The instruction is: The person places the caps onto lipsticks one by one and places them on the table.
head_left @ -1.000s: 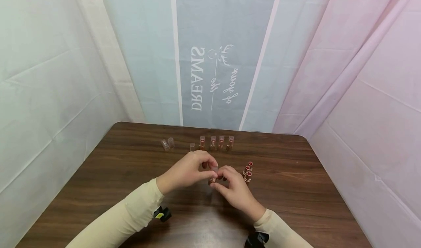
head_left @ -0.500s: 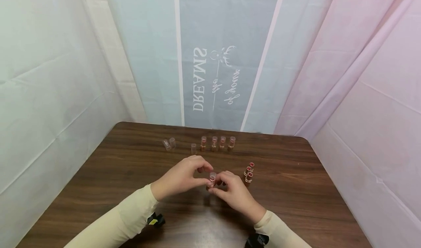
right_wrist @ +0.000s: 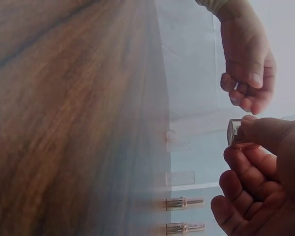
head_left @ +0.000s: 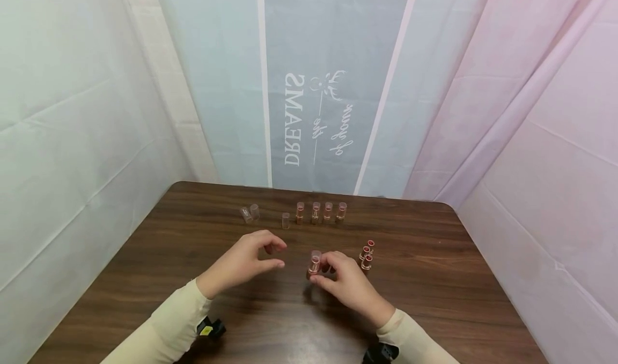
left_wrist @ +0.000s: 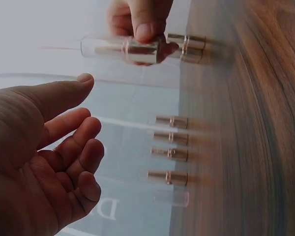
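Note:
Between thumb and fingers my right hand pinches a lipstick by its gold base, with a clear cap over its upper part. In the left wrist view this lipstick is held above the table, and the fingers of the right hand cover part of its base. My left hand is apart from it, to its left, with thumb and fingers spread and nothing between them. The left wrist view shows that left hand with its fingers loosely bent.
Several capped lipsticks stand in a row at the back of the brown table. Left of them a clear cap stands upright, and two more caps are farther left. Uncapped lipsticks stand clustered right of the right hand.
My left hand has let go of the capped lipstick and moved away to the left. The right hand still holds the lipstick in about the same place.

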Demonstrator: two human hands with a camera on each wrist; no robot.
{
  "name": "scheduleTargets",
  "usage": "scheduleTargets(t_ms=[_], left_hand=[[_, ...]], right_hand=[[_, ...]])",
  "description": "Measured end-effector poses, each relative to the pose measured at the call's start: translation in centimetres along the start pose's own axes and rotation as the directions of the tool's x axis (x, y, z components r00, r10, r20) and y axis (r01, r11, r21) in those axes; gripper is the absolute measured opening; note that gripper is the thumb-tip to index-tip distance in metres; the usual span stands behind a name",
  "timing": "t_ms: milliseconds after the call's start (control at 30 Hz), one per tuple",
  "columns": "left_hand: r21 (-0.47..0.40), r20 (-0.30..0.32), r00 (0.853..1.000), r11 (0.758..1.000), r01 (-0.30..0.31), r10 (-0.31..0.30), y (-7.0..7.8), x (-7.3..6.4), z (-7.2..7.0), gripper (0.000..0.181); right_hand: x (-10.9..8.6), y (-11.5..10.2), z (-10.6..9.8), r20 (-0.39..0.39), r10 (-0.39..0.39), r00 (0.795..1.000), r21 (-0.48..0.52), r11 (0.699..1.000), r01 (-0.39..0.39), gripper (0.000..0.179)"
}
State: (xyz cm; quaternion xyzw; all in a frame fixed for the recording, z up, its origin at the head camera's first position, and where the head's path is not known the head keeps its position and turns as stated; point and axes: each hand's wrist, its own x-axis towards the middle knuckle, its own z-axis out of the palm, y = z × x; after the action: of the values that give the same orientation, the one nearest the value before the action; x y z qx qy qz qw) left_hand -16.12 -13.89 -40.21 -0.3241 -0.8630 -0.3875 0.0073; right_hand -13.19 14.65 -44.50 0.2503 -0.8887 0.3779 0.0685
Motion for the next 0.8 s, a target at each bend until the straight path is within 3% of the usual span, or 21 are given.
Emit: scheduleTargets(t_ms=[200, 367, 633, 800], left_hand=[[-0.019, -0.013, 0.999, 0.999, 0.035, -0.035, -0.8, -0.3, -0.6, 0.028], [-0.002, -0.033, 0.998, 0.998, 0.059, -0.059, -1.5, -0.3, -1.6, 0.027], [0.096, -0.093, 0.989, 0.988, 0.12, -0.111, -2.5, -0.7, -4.7, 0.03], [0.074, -0.13, 0.979, 0.983, 0.168, -0.157, -3.0, -0.9, -6.3, 0.03]], right_hand=[[0.4, -0.1, -0.6, -0.02, -0.006, 1.0, -0.007, 1.0, 0.006, 0.021], [2.0, -0.4, -0.6, -0.027, 0.023, 0.999, 0.005, 1.0, -0.023, 0.02], [5.5, -0.8, 0.7, -0.034, 0.176, 0.984, -0.039, 0.983, -0.177, 0.01], [7.9, 0.0, 1.8, -0.086, 0.249, 0.965, -0.039, 0.967, -0.253, 0.008]])
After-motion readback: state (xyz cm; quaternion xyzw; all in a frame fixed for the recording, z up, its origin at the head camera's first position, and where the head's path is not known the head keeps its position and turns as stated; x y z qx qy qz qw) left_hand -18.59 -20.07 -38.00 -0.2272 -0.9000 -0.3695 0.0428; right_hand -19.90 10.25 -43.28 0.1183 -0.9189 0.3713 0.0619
